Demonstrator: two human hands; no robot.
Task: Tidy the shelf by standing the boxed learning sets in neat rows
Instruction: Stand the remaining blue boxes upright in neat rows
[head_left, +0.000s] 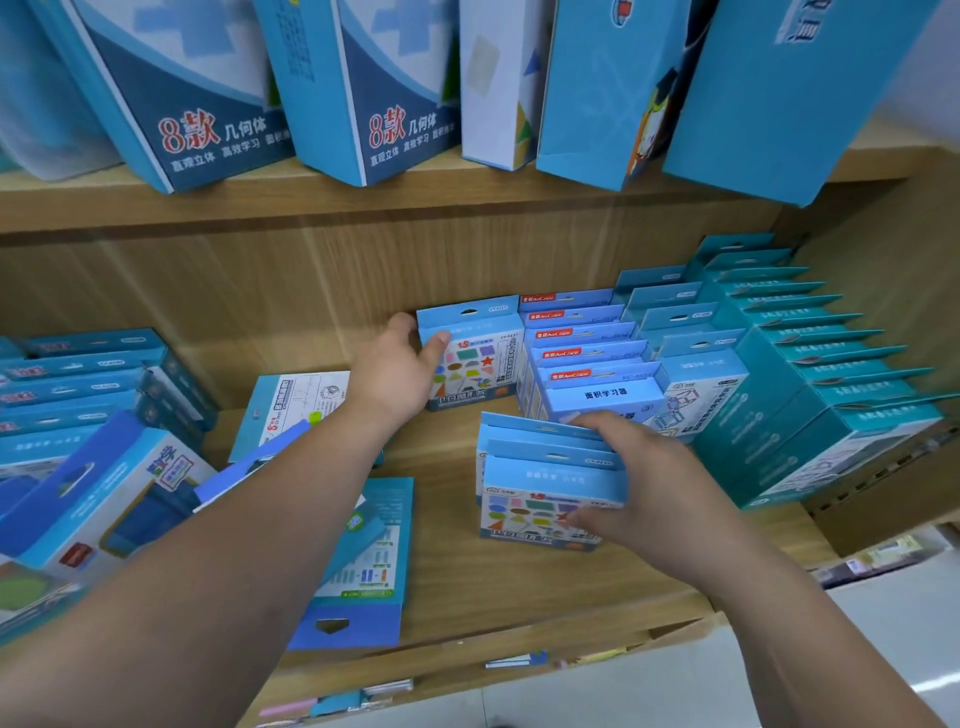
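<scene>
Right side looks done: light-blue cardboard boxed sets (582, 358) stand in tight rows on the wooden shelf (457, 592). Left hand (397, 371) grips one white shape-print box (470, 358) upright at the far wall, thumb on its front. Right hand (644, 488) clamps a bunch of matching boxes (540, 499) mid-shelf, thumb in front, fingers over the tops. I judge roughly half remains: flat blue card packs (358, 566) and tipped blue boxes (93, 493) on the left are not yet stood.

On the top shelf (363, 202), the left big box (208, 135) and the right big box (400, 130) say 8款 几何体, with 直观立体 高效学习 below. A small blue box (605, 395) in the middle says 面积学习器. A red 15 is on the far shapes box (470, 358) and the near shapes box (519, 512).
</scene>
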